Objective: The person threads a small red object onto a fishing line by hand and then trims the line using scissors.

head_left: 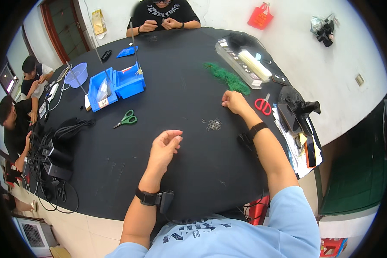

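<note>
My left hand (162,150) is held over the middle of the black table, thumb and fingertips pressed together; anything between them is too small to make out. To its right lies a little heap of thin, shiny metal pieces (214,124), looking like small hooks. Beyond that heap, my right hand (235,102) is closed in a pinch just in front of a tangled bundle of green thread (228,77). What its fingertips hold, if anything, does not show. Red-handled scissors (263,105) lie to the right of this hand, and green-handled scissors (126,119) lie farther left.
Blue bins (129,84) with upright rods stand at the far left, beside a purple basket (76,75). Clear plastic boxes (238,64) sit at the far right. Papers and phones line the right edge; black cables (43,150) crowd the left. Other people sit around the table.
</note>
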`<state>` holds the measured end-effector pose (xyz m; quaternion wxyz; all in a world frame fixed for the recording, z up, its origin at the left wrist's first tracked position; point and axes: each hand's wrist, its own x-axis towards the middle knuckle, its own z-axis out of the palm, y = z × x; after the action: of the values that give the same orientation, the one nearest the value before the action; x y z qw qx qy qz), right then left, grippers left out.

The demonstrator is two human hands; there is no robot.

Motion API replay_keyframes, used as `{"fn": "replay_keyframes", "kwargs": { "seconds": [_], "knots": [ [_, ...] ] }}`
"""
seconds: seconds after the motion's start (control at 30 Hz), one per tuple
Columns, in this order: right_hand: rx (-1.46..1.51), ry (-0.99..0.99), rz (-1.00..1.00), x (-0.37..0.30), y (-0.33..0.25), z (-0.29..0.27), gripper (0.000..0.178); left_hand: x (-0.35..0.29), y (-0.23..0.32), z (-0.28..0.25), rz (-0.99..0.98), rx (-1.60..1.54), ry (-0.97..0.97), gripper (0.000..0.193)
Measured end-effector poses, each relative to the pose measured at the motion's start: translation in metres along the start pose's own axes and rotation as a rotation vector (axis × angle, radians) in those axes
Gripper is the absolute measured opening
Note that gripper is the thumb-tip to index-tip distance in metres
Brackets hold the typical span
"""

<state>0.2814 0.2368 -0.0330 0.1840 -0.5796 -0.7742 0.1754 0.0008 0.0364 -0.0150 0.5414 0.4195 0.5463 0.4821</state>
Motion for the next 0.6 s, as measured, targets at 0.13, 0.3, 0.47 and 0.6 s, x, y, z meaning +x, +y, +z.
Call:
{"fn": "replay_keyframes", "kwargs": {
  "seconds": [0.13,0.3,0.47,0.6],
  "knots": [
    [-0.015,-0.022,0.023,0.003,0.011,-0.001,0.019,0.001,-0.001,0.005,0.007,0.015,-0.060,0.021],
    [-0.046,-0.001,-0.074,0.007,-0.016,-0.013,0.017,0.004,-0.007,0.005,-0.030,0.009,-0.062,0.020],
    [-0.141,-0.192,-0.193,0.040,-0.073,-0.020,0.018,0.005,-0.006,0.001,-0.022,0.001,-0.043,0.019],
    [-0.385,0.024,-0.361,0.064,-0.097,0.027,0.015,0.011,-0.016,-0.001,-0.011,-0.038,-0.055,0.019]
  ]
}}
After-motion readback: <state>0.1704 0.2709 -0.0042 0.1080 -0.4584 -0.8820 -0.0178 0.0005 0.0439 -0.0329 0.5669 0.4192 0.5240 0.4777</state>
